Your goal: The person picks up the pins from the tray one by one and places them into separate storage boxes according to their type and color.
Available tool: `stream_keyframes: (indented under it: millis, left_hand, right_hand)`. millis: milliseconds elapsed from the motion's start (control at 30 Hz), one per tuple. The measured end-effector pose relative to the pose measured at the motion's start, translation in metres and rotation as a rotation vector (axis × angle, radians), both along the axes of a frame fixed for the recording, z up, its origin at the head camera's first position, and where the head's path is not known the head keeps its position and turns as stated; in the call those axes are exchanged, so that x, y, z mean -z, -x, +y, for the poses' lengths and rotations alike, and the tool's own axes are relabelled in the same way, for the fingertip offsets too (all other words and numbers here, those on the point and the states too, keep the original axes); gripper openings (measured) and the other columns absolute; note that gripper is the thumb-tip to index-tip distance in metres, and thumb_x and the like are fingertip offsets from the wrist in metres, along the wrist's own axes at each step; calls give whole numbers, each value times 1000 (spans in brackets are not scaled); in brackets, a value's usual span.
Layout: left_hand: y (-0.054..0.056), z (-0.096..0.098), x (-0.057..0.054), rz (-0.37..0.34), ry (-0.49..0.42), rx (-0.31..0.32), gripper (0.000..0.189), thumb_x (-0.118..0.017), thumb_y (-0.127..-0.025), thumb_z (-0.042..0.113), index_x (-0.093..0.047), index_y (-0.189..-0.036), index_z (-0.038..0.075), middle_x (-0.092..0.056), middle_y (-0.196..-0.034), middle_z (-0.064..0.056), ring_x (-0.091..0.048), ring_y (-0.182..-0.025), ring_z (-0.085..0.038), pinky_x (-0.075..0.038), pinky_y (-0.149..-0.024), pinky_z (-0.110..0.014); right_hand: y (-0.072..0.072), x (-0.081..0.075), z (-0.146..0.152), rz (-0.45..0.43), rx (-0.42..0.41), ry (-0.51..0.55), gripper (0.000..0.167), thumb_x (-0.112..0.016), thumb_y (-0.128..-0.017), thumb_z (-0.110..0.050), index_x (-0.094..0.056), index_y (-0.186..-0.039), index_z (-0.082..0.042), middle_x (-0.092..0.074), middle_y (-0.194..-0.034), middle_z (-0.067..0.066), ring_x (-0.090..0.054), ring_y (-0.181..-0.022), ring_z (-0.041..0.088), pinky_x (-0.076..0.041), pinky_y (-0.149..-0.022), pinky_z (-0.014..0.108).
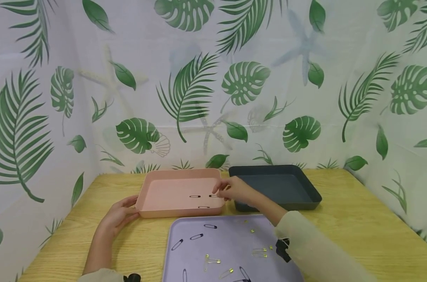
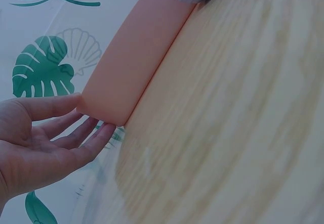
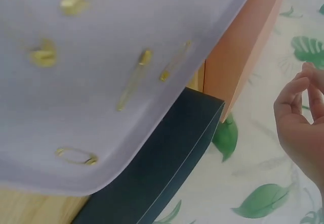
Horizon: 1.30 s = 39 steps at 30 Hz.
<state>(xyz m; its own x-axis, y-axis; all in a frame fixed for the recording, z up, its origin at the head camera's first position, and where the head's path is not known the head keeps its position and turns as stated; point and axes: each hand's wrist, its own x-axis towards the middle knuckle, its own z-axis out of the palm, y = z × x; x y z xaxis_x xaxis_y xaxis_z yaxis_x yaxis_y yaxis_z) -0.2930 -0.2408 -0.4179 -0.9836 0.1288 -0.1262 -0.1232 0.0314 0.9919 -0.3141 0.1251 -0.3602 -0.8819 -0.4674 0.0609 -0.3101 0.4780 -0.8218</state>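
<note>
My left hand (image 1: 119,214) rests against the left end of a pink tray (image 1: 178,213), fingers extended at its outer corner. In the left wrist view the fingertips touch that corner from rim to base. Over the tray's right side is my right hand (image 1: 236,191), thumb and index finger pinched together at a black safety pin (image 1: 211,196), whose tail the fingers hide. Another black safety pin (image 1: 195,196) lies inside the tray, with a third (image 1: 204,206) nearer its front wall. The right wrist view has the bent fingers (image 3: 291,90) at its edge.
A lilac tray (image 1: 185,220) in front holds scattered black pins (image 1: 196,236) and gold safety pins (image 1: 225,273). The dark blue tray (image 1: 277,186) stands right of the pink one. Behind the wooden table (image 1: 358,227) hangs a leaf-print cloth (image 1: 213,137).
</note>
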Motion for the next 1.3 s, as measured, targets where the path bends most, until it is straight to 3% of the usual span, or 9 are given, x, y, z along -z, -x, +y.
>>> stream_keyframes:
  millis: [167,333,500,633,900,1100,1300]
  left_hand:
    - [0,1,0,4,10,1,54,-41,-91,-10,-19,-141,-11,-19,-143,-30,-40,-118,-33,-45,-88,-30]
    - [-2,2,0,5,12,0,54,-41,-91,-10,-19,-140,-11,-19,-142,-31,-40,-118,-33,-44,-89,-32]
    - [-3,1,2,2,11,-3,54,-42,-90,-10,-20,-140,-12,-20,-142,-32,-44,-114,-29,-45,-88,-31]
    - [-2,1,1,10,2,7,54,-41,-91,-9,-18,-140,-12,-19,-142,-31,-44,-114,-29,-45,-88,-31]
    - [-2,1,1,5,-10,15,55,-42,-91,-9,-17,-140,-12,-19,-142,-32,-44,-115,-29,-44,-89,-32]
    - [-2,2,-1,0,-17,11,55,-42,-91,-9,-17,-140,-12,-18,-142,-31,-43,-115,-29,-44,-89,-32]
    - [-3,2,-1,3,-11,6,55,-42,-91,-10,-17,-140,-12,-19,-142,-31,-42,-117,-31,-44,-90,-32]
  right_hand:
    - [-28,0,9,-39,-57,16,9,-61,-85,-3,-67,-91,-2,-61,-81,6,-52,-63,21,-48,-59,36]
    - [-55,3,17,-98,-107,28,9,-61,-85,-3,-66,-92,1,-61,-82,5,-50,-59,17,-45,-55,30]
    - [-73,11,26,-177,-149,25,10,-61,-85,-3,-65,-92,3,-58,-75,2,-48,-58,13,-42,-54,28]
    - [-86,18,36,-176,-184,-10,9,-60,-84,-1,-66,-91,1,-56,-68,0,-47,-56,12,-41,-52,24]
    - [-103,40,55,-127,-318,10,16,-57,-77,5,-67,-87,-2,-57,-72,-5,-46,-51,4,-38,-47,17]
    - [-109,48,59,-41,-430,-12,20,-59,-72,11,-66,-86,-2,-55,-70,-9,-42,-54,-2,-36,-47,14]
    - [-114,52,58,-15,-461,-59,16,-67,-74,5,-67,-85,-5,-52,-67,-14,-42,-57,-5,-38,-49,13]
